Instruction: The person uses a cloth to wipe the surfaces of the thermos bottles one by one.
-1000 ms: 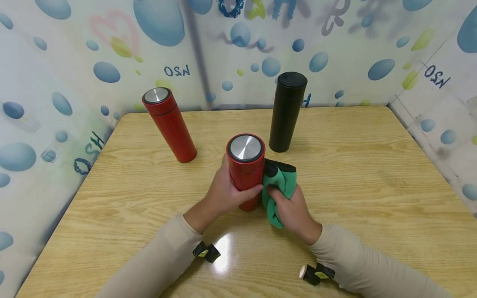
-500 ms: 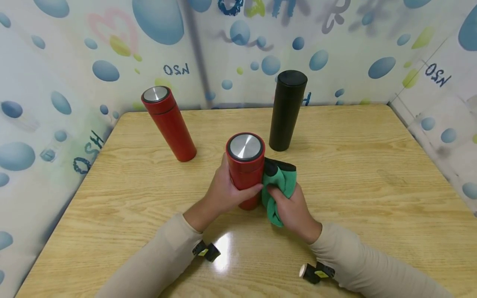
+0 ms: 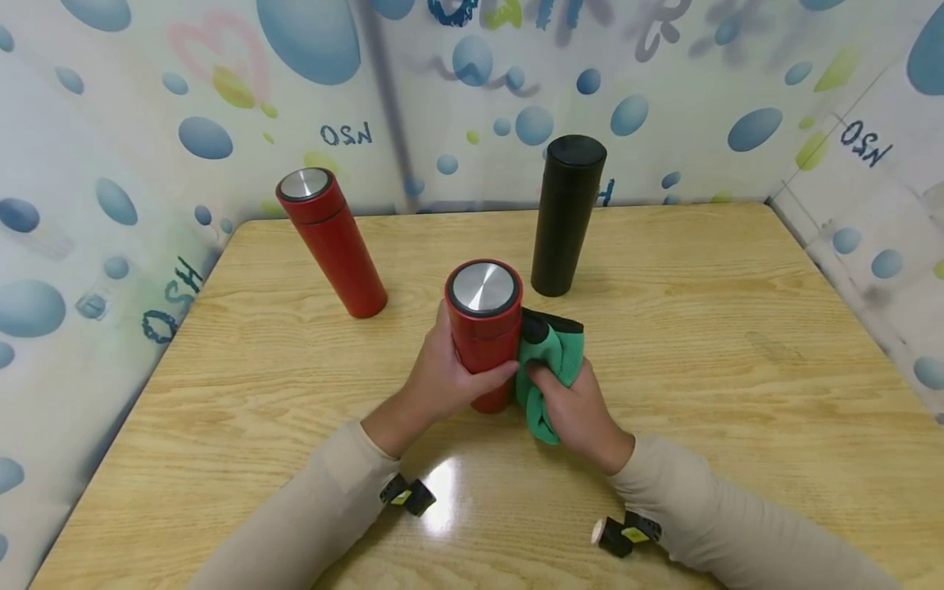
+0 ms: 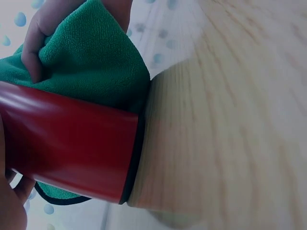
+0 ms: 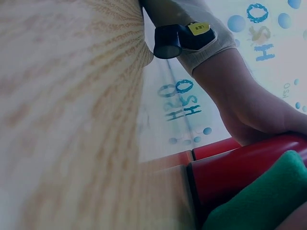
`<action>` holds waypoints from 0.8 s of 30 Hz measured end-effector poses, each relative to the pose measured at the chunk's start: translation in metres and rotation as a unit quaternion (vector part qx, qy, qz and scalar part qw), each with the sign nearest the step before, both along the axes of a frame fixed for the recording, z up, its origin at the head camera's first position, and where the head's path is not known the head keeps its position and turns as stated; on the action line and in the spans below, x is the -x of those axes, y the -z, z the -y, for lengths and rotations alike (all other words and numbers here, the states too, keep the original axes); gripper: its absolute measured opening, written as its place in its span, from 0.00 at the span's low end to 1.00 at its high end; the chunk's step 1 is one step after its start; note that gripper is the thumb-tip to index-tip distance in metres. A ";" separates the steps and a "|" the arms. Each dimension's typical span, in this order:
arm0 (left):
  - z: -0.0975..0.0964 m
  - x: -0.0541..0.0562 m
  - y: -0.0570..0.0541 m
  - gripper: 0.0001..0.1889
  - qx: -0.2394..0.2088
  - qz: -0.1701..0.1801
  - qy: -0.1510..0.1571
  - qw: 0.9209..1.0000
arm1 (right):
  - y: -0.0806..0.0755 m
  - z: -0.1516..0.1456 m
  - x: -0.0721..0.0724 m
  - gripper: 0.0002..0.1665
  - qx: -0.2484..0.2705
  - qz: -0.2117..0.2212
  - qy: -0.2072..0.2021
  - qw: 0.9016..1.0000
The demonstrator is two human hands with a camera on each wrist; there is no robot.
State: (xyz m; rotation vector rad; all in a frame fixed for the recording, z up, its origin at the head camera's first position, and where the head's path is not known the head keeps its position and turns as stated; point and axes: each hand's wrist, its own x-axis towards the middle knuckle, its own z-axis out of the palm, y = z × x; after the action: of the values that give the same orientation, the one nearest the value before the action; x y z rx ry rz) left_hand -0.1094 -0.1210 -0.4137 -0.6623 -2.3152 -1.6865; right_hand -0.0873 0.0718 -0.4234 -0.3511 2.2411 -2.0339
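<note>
My left hand (image 3: pixel 442 373) grips a red thermos flask (image 3: pixel 485 340) with a steel-topped lid, its thumb lying across the front. The flask stands upright on the table near the middle of the head view. A green cloth (image 3: pixel 556 356) with black edging is bunched in my right hand (image 3: pixel 586 419), which holds it against the flask's right side. In the left wrist view the cloth (image 4: pixel 96 57) also shows below the flask (image 4: pixel 72 143), near its base. The right wrist view catches the cloth (image 5: pixel 264 196) beside the flask's lower end. Some fingers of both hands are hidden behind flask and cloth.
A second red flask (image 3: pixel 335 246) stands at the back left of the wooden table (image 3: pixel 737 344). Further right, a black flask (image 3: pixel 566 221) stands behind the cloth. Patterned walls (image 3: pixel 413 82) rise behind the table and at both sides.
The head view has shifted very slightly, so everything sits a few pixels higher. Both hands, the flask and the cloth keep their places relative to each other.
</note>
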 end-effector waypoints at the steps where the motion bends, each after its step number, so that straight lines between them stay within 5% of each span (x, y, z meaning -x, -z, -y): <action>1: 0.000 0.000 0.000 0.46 -0.001 0.000 0.001 1.000 | 0.000 0.000 0.000 0.12 0.001 0.001 -0.001 1.000; 24: 0.000 -0.001 -0.002 0.46 -0.002 0.002 0.001 1.000 | 0.001 0.000 0.001 0.13 0.001 -0.001 -0.007 1.000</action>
State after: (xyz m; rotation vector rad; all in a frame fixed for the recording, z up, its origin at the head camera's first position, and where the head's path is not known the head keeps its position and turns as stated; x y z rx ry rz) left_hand -0.1085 -0.1208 -0.4118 -0.6623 -2.3130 -1.6947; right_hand -0.0884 0.0722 -0.4249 -0.3679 2.2309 -2.0307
